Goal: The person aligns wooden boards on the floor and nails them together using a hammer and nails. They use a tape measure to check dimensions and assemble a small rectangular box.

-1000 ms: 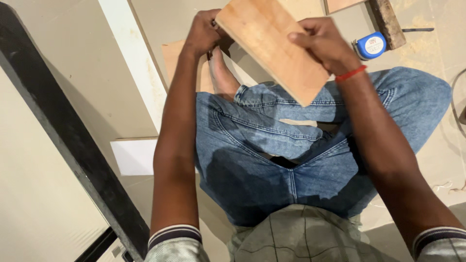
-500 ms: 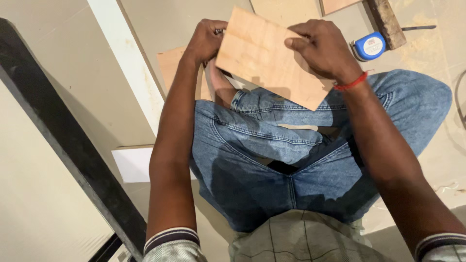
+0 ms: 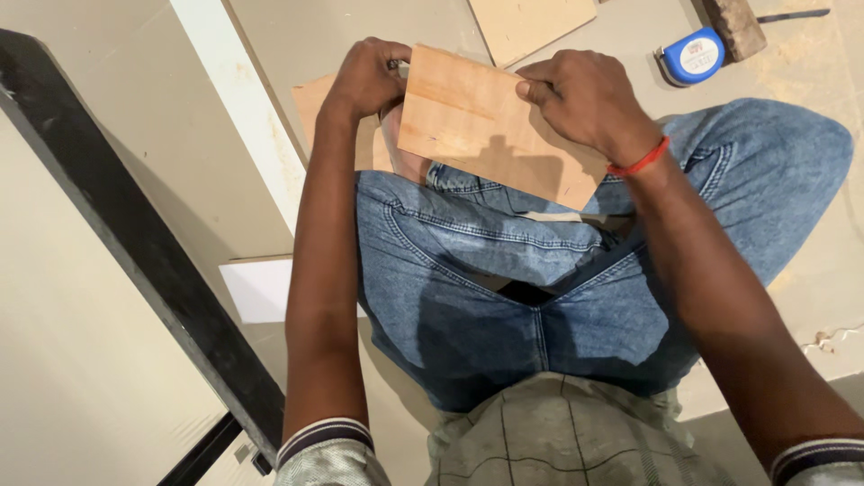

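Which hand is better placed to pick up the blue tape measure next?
Probably the right hand. It grips the right end of the small wooden board, and the tape measure lies on the floor just beyond it. The left hand holds the board's far end, farther off.

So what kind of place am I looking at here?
Probably a carpentry or woodworking site: both hands hold a plywood piece over the lap, more boards lie on the floor, and a blue tape measure sits nearby.
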